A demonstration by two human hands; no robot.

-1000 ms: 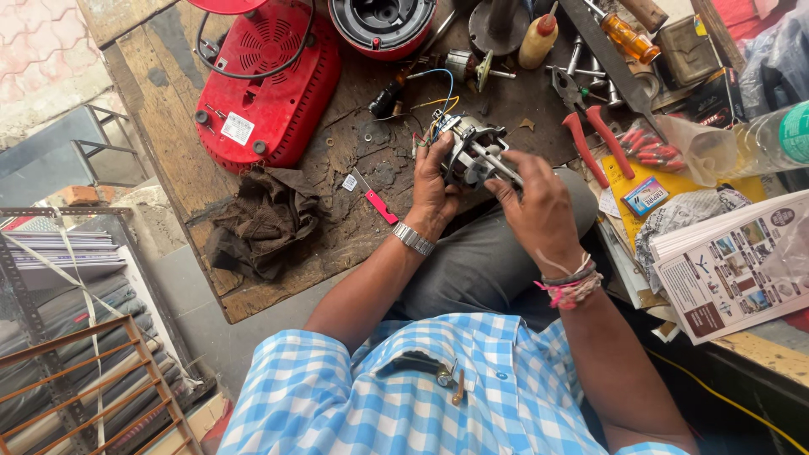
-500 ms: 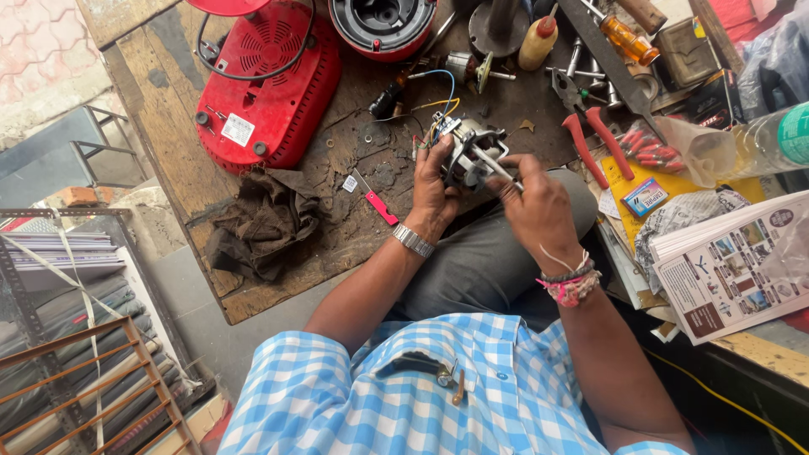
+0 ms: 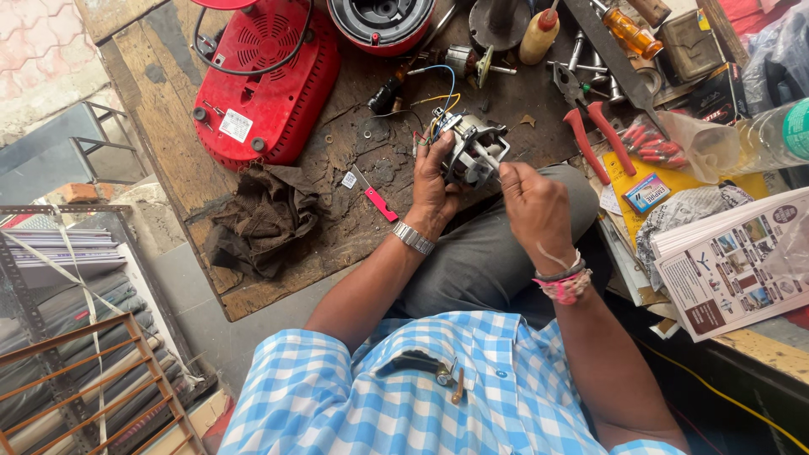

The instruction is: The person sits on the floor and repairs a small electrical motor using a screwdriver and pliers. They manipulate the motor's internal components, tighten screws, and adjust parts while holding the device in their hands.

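- Head view: your left hand (image 3: pixel 434 181) is wrapped tight around the small electric motor (image 3: pixel 474 152), holding it up just above centre of the frame, over the edge of the wooden workboard (image 3: pixel 337 227).
- Your right hand (image 3: pixel 533 202) is closed in a pinch at the motor's right side; it seems to grip a thin tool or wire (too small to tell which).
- You look to be mid-way through working on the motor's side, its coloured wires (image 3: pixel 438 105) trailing toward the upper middle.
- The next move calls for a firm left grip and a fine, precise touch from the right fingers.
- Against the earlier frames, your right hand sits slightly lower and more to the right; the motor barely shifts, and the red pliers (image 3: pixel 594 126) stay put.
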